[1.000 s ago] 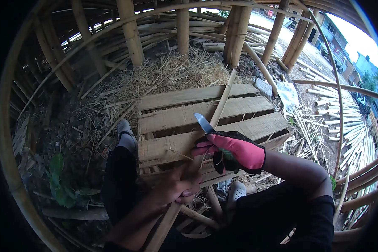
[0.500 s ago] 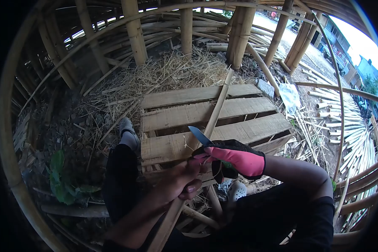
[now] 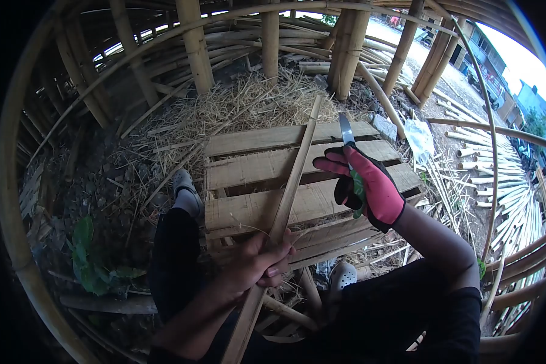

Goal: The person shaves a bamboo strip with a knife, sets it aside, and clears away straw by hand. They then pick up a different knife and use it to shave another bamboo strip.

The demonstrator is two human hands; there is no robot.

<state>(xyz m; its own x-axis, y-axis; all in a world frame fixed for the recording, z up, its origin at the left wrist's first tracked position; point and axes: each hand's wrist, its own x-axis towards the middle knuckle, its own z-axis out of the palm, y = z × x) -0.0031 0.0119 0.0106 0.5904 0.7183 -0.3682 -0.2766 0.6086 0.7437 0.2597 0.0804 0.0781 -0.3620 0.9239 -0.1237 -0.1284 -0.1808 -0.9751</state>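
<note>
A long split bamboo strip [image 3: 295,176] runs from my lap up across the wooden crate. My bare left hand [image 3: 262,262] is wrapped around its lower part. On my right hand [image 3: 370,185] is a pink and black glove, closed around the green handle of a knife [image 3: 346,129]. The blade points up and away from me, to the right of the strip and apart from it. A thin curled shaving hangs beside my left hand.
The slatted wooden crate [image 3: 249,209] stands between my feet. Dry shavings [image 3: 242,109] are heaped behind it, near upright bamboo posts [image 3: 346,54]. A plastic bag [image 3: 418,141] and many cut poles [image 3: 497,182] lie to the right; a leafy plant [image 3: 88,255] is at the left.
My right hand with the knife has moved up and right, off the strip, and the blade has turned upward. The strip's far end has swung left while my left hand keeps hold.
</note>
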